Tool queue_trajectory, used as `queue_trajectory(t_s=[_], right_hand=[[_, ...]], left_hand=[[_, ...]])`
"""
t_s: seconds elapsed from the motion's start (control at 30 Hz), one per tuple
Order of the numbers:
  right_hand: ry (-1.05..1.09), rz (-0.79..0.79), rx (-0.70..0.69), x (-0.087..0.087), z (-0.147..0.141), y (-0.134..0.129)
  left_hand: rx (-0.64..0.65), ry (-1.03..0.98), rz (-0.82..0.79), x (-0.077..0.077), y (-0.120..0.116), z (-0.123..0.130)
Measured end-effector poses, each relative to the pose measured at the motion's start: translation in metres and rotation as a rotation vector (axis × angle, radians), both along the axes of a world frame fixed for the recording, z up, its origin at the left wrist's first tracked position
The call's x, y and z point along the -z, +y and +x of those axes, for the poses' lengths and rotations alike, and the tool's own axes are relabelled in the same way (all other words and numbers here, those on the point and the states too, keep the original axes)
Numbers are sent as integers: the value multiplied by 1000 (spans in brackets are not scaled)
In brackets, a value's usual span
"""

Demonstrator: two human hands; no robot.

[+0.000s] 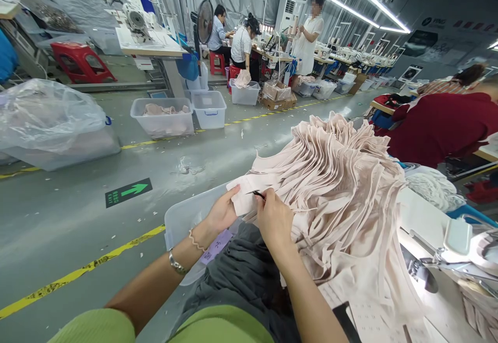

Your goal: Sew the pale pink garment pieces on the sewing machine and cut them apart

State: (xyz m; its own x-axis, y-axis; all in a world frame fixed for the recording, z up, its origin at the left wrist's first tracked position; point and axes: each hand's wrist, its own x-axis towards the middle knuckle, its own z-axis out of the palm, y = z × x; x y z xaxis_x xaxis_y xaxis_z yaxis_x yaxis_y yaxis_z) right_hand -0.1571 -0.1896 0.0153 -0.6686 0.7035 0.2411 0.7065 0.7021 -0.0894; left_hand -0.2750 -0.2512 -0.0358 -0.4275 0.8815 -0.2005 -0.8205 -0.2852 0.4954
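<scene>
My left hand (222,209) pinches the edge of a pale pink fabric piece (244,197), thumb on top. My right hand (275,220) is closed around small black thread snips (258,194), whose dark tip lies against the fabric; most of the tool is hidden in my fingers. To the right, a thick heap of pale pink garments (330,177) with thin straps spreads over the sewing table and reaches up to my hands. A clear plastic bin (182,218) stands beyond my left forearm, with a purple paper label (216,247) near my lap.
A sewing machine (459,239) sits at right, beside a bundle of white cord (433,190). A person in dark red (447,120) works close by. Plastic bins (163,120) line the floor ahead, with a red stool (80,63) and a fan (204,21) behind.
</scene>
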Motion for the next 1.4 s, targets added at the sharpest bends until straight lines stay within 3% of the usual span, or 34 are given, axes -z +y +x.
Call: queue_trajectory(t_s=[0.17,0.23,0.3,0.43,0.6,0.73,0.9,1.03,1.1,1.23,1.4], right_hand=[[-67,26,29,3,-4,6],[-51,22,32,4,-2,7],[-15,17,32,4,3,6],[87,7,4,4,13,0],[37,28,13,4,16,-6],[-21,43,34,3,9,-4],[-97,30,58,1,4,2],[-55,8,49,-1,11,4],[-66,-4,14,-4,18,3],[-158,-16,-17,-10,34,1],[-57,6,-39,-13,40,-2]], left_hand=[[109,195,6,11,-9,8],[238,333,-70,17,-11,6],[261,387,-151,20,-10,0],[46,150,-94,13,-3,-12],[85,-40,-53,-2,3,-8],[99,-19,-49,1,1,-1],[226,189,33,15,-3,6],[405,449,-115,30,-2,6],[383,488,-185,33,1,2],[61,258,-185,18,6,-12],[122,12,-80,-7,3,-8]])
